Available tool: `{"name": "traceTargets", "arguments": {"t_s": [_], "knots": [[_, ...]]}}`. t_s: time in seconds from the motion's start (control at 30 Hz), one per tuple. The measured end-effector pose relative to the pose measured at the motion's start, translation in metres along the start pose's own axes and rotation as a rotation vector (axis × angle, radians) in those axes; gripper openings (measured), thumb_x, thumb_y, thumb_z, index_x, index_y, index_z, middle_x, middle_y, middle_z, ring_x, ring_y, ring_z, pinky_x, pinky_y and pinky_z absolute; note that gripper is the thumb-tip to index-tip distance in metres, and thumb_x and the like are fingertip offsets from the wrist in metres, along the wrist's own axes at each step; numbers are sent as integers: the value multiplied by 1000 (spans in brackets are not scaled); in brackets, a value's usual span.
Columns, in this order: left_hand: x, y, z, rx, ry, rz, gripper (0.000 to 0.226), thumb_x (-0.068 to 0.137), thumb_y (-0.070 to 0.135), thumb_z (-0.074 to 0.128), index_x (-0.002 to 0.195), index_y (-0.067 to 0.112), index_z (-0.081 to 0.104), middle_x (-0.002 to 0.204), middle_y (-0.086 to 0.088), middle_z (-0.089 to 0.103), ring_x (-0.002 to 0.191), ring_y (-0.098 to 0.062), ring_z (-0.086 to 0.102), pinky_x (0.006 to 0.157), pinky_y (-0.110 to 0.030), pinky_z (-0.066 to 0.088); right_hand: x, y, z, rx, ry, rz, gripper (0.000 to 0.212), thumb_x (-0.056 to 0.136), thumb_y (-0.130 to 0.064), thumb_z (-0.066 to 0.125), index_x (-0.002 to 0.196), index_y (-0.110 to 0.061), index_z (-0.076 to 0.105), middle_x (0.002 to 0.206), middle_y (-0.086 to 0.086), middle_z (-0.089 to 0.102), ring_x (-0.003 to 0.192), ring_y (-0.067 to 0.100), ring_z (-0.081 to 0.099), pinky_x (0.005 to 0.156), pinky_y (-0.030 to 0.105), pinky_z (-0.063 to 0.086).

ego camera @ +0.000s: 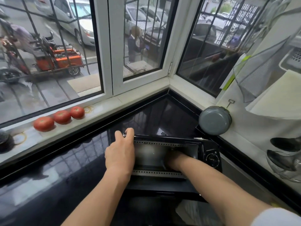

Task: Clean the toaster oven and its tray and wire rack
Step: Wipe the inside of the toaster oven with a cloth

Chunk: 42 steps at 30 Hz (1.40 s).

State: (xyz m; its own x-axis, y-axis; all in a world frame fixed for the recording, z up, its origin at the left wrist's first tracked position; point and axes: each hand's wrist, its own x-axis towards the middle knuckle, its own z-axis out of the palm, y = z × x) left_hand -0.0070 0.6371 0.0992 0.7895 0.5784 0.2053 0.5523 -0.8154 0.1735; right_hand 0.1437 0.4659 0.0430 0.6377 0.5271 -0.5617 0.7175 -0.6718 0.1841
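A black toaster oven (pixel 210 154) lies tipped on its back on the dark countertop (pixel 68 163), its opening facing up and its door (pixel 161 187) folded down toward me. My left hand (pixel 120 152) grips the oven's top left corner, fingers curled over the edge. My right hand (pixel 175 160) reaches down inside the cavity; its fingers are hidden in the dark interior, so what it holds cannot be seen. No tray or wire rack shows.
Three tomatoes (pixel 60 117) sit on the white window sill at left. A grey pot lid (pixel 215 120) leans at the right corner. Ladles (pixel 285 144) and a mesh strainer (pixel 257 75) hang on the right wall. Windows close off the far side.
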Motion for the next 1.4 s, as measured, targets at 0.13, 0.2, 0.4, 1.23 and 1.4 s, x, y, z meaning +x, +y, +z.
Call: {"name": "traceTargets", "arguments": {"t_s": [0.13, 0.2, 0.4, 1.23, 1.4], "knots": [[-1, 0, 1, -15, 8, -17, 44, 86, -1, 58, 123, 19, 45, 98, -7, 47, 51, -28, 46, 49, -37, 31, -3, 1, -5, -22, -77, -33, 40, 106, -27, 38, 140, -13, 53, 145, 13, 51, 132, 27, 48, 105, 30, 36], [-2, 0, 0, -16, 3, -9, 45, 85, -1, 60, 124, 19, 46, 98, -8, 49, 53, -31, 58, 48, -37, 30, -6, 0, -9, -166, -103, -102, 36, 103, -23, 46, 134, -10, 59, 137, 15, 58, 128, 31, 54, 103, 36, 43], [-4, 0, 0, -39, 0, -14, 47, 85, -1, 61, 126, 17, 45, 97, -9, 48, 55, -33, 60, 48, -36, 29, -8, -4, -12, -300, -309, 30, 35, 101, -11, 46, 134, -3, 56, 145, 15, 51, 133, 31, 49, 105, 36, 39], [6, 0, 5, -124, -43, -24, 56, 85, -7, 57, 130, 17, 33, 97, -9, 33, 54, -27, 37, 53, -39, 36, -100, -14, -9, -768, -79, -299, 37, 100, -23, 49, 135, -16, 60, 146, 13, 46, 138, 36, 32, 104, 42, 35], [4, 0, 6, -108, -31, -30, 54, 86, -4, 58, 128, 17, 34, 94, -8, 33, 52, -25, 34, 51, -37, 34, -98, -14, -11, -749, -212, -220, 41, 101, -19, 51, 141, -15, 54, 154, 15, 37, 141, 34, 31, 107, 43, 34]]}}
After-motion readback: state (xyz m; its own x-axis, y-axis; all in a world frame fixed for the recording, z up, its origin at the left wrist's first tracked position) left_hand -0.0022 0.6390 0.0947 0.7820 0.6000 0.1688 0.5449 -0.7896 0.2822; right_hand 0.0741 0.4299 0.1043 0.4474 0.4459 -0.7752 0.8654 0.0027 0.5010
